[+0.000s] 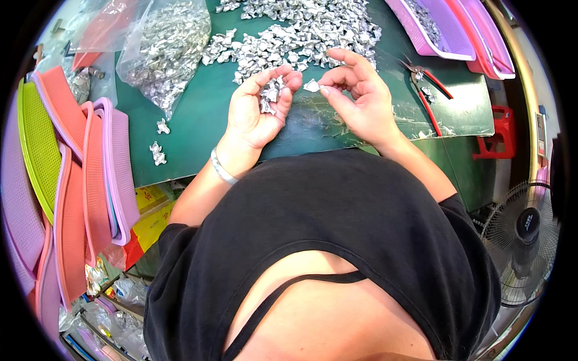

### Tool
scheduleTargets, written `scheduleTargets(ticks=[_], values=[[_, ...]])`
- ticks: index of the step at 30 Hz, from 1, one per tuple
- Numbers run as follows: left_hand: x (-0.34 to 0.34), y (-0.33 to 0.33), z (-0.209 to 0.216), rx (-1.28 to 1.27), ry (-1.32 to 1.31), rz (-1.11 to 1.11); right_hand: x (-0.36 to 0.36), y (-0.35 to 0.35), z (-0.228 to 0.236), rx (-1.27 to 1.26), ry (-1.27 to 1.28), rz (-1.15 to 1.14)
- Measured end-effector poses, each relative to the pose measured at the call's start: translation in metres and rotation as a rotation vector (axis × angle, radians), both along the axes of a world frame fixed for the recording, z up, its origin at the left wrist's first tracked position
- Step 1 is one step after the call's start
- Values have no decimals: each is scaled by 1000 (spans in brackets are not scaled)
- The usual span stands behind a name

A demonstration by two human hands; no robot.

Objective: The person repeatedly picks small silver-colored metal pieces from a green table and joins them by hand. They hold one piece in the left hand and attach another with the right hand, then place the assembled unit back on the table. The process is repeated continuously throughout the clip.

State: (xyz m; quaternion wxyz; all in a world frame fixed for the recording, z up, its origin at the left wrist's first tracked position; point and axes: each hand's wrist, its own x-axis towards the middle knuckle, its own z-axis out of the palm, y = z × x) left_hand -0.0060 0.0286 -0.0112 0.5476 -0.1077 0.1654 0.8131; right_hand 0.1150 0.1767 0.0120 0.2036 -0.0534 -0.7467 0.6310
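Observation:
Several small silvery metal castings (270,95) lie in my left hand (253,111), its fingers curled round them. Between the thumb and a finger of my right hand (364,96) is pinched a single metal casting (312,86), just to the right of the left hand. Both hands are over the near part of a green table (198,135). Beyond them spreads a large heap of like castings (301,33). Two loose castings (158,153) lie on the table to the left.
A clear bag of castings (165,54) stands at the back left. Red-handled pliers (424,90) lie to the right, below a purple basket (442,39) holding more castings. Stacked plastic baskets (84,174) line the left side. A red stool (498,132) and a fan (524,240) stand at the right.

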Motion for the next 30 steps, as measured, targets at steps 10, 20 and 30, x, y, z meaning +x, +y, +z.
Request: scheduleTargets(ticks=[10,20,30], values=[[3,-2,3,80,28,-4,1,3,5,93,46,-43],[15,-5,15,199,39,-14,5,0,3,229,264,-119],[31,-3,24,111,154,-82,9,-6,10,306,320,-117]])
